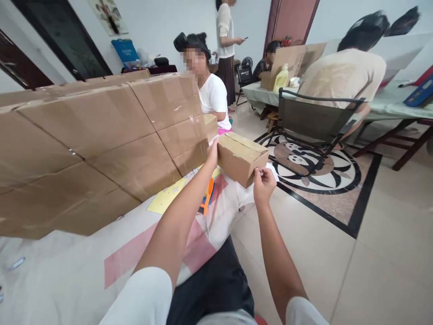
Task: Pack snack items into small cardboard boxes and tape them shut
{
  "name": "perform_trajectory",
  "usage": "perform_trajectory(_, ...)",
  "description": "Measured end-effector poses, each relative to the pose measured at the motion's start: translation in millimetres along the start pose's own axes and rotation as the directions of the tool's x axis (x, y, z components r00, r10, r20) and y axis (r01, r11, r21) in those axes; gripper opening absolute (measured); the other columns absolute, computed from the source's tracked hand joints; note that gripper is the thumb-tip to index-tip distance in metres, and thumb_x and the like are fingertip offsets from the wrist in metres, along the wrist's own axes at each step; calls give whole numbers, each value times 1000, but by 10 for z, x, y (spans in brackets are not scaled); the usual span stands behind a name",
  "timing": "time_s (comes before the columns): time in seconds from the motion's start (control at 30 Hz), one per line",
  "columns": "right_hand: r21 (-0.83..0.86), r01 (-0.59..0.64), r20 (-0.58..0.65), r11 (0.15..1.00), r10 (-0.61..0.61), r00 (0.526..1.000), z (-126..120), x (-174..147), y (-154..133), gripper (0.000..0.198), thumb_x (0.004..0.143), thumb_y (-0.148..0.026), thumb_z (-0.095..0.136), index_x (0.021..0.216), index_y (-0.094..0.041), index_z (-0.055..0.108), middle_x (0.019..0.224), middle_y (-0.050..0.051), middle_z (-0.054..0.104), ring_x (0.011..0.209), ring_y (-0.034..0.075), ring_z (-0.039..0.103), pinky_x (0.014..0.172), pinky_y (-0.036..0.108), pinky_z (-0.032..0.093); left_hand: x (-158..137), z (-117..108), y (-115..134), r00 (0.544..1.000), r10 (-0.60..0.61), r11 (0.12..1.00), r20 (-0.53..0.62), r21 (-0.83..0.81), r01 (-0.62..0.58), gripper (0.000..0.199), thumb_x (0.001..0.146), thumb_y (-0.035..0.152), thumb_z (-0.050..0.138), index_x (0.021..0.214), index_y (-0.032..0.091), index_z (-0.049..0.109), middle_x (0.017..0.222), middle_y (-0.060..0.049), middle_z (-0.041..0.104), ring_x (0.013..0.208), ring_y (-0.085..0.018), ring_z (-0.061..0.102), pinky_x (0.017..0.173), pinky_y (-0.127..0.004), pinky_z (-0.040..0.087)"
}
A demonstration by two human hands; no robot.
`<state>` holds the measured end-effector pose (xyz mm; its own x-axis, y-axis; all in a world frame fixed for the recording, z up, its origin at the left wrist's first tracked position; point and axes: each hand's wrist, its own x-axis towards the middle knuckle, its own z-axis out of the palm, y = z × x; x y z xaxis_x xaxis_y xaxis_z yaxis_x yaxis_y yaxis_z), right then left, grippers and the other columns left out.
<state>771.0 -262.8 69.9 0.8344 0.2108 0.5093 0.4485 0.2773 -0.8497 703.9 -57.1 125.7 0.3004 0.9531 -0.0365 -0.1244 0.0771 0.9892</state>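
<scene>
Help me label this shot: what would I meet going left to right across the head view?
Stacked cardboard boxes, left hand, box between both hands, right hand, dark chair, blue object near the right edge.

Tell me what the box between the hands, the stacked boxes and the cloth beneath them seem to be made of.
Box: cardboard, by its plain brown, dull faces and folded flaps meeting on top.
Stacked boxes: likely the same cardboard; shiny strips suggest clear plastic tape.
Cloth: probably soft, matte fabric, by its wrinkles; the fibre can't be told.
</scene>
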Motion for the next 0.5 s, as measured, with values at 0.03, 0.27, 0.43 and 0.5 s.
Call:
perform_trajectory(0.03, -7, -30, -12, 1000, 30, 999, 48, -15, 85, 27, 88, -45, 65, 88, -17, 67, 85, 5, 69, 79, 17, 63, 75, 31, 51, 59, 14, -81, 1000, -11, 1000, -15, 25, 11, 46, 87, 59, 60, 110, 21, 73, 119, -9, 75, 116, -28, 67, 102, -42, 52)
perform_trajectory(0.27, -159, -189, 14, 969, 193, 981, 224, -28, 433, 42, 93, -45, 52, 112, -13, 73, 105, 14, 77, 91, 23, 72, 85, 36, 55, 518, 43, -262, 999, 41, 978, -22, 208, -36, 28, 88, 46, 58, 77, 22, 68, 90, -6, 73, 101, -28, 67, 93, -38, 51)
perform_trajectory(0.43, -697, -258, 40, 669, 396, 918, 222, 159, 271, 42, 97, -33, 44, 116, -13, 76, 95, 17, 78, 91, 29, 72, 85, 39, 50, 666, 21, -314, 995, 93, 951, 27, 293, -97, 32, 90, 42, 56, 65, 22, 59, 82, -5, 69, 97, -28, 65, 93, -37, 49)
perform_trajectory(0.5, -816, -217, 77, 536, 472, 878, 275, 180, 138, 41, 96, -28, 45, 120, -12, 74, 99, 21, 77, 96, 33, 71, 83, 40, 49, 690, -1, -358, 995, 93, 947, 38, 305, -100, 32, 92, 42, 54, 68, 22, 59, 84, -5, 70, 97, -27, 65, 94, -37, 50)
